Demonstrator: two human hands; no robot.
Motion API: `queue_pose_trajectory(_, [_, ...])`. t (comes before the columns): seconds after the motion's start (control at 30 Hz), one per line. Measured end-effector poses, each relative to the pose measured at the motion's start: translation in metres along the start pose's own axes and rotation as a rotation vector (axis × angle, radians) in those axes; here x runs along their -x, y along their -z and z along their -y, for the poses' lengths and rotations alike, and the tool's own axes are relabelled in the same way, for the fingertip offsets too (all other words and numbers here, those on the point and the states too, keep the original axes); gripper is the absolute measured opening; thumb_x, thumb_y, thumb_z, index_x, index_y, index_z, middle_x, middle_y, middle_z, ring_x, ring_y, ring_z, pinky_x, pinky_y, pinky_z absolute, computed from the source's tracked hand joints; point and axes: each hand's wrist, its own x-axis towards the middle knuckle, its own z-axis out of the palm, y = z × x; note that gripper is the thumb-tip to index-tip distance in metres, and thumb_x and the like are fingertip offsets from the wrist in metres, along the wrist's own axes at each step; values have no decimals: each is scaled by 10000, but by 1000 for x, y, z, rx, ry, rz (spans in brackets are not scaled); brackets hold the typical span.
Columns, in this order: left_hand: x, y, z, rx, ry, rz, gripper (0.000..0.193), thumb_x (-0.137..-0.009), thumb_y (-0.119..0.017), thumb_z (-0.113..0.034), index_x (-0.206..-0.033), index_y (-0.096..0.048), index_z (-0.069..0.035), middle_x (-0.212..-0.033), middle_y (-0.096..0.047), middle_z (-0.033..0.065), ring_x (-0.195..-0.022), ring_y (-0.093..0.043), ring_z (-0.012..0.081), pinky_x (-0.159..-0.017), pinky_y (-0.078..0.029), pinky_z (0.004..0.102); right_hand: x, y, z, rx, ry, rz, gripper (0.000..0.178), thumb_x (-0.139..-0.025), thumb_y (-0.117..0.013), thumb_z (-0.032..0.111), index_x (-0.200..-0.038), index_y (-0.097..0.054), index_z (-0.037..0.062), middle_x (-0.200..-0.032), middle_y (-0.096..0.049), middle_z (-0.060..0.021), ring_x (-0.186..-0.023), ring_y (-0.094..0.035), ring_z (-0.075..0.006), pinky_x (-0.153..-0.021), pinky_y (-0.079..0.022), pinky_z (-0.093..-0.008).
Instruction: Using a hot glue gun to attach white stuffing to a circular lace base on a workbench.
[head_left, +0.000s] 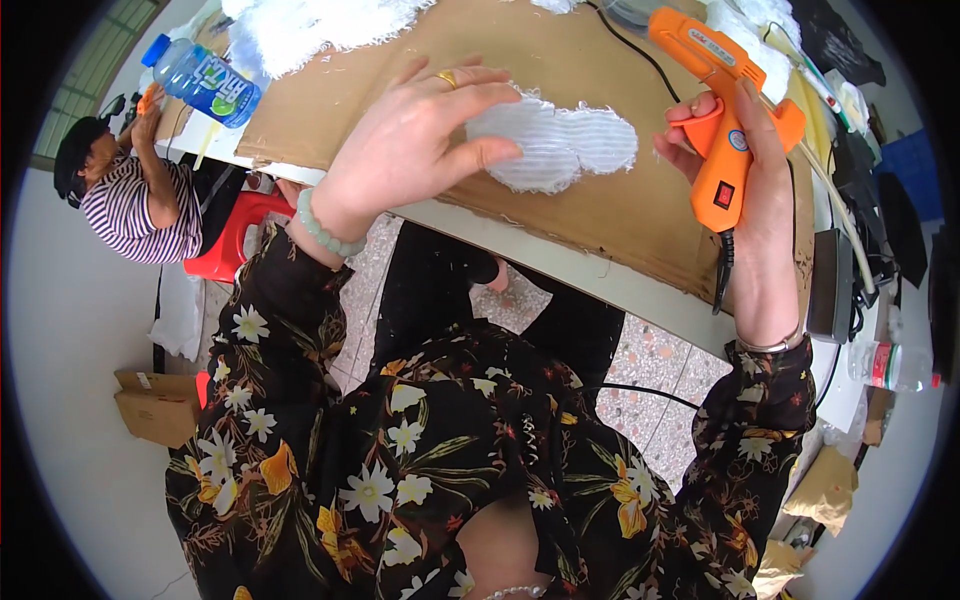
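Note:
An orange hot glue gun [722,165] is gripped in my right hand [768,225], its nozzle end tilted to the upper left and a cord coming out of the handle's bottom. My left hand [415,140] hovers just left of a white ribbed fabric piece [575,150] with frayed edges, its fingers apart and holding nothing that I can see. That piece lies flat on the brown cardboard [560,220] covering the table, and my left fingertips overlap its left end. Whether they touch it I cannot tell.
A water bottle [210,82] with a blue label lies at the table's far left, beside a white fabric heap [310,30]. A black cable [640,50] crosses the back. Another person [145,195] in a striped shirt sits at left. Dark equipment [832,285] stands at right.

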Motion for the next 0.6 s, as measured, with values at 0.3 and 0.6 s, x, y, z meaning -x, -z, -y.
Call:
queue_pose_trajectory(0.3, [-6, -7, 8, -31, 161, 11, 157, -741, -645, -173, -804, -632, -30, -885, -644, 107, -905, -592, 290, -819, -447, 373, -1, -6, -18, -133, -79, 17, 334, -931, -447, 333, -838, -536, 24, -793, -570, -89, -865, -594, -241, -910, -441, -528])
queue_pose_trajectory(0.6, [-31, -2, 27, -83, 192, 192, 306, -736, -668, -199, -1004, -629, -55, -903, -652, 101, -990, -584, 261, -863, -437, 354, 9, -7, -12, -119, -79, -37, 296, -911, -480, 330, -841, -532, 47, -790, -555, -71, -829, -590, -200, -885, -459, -507])
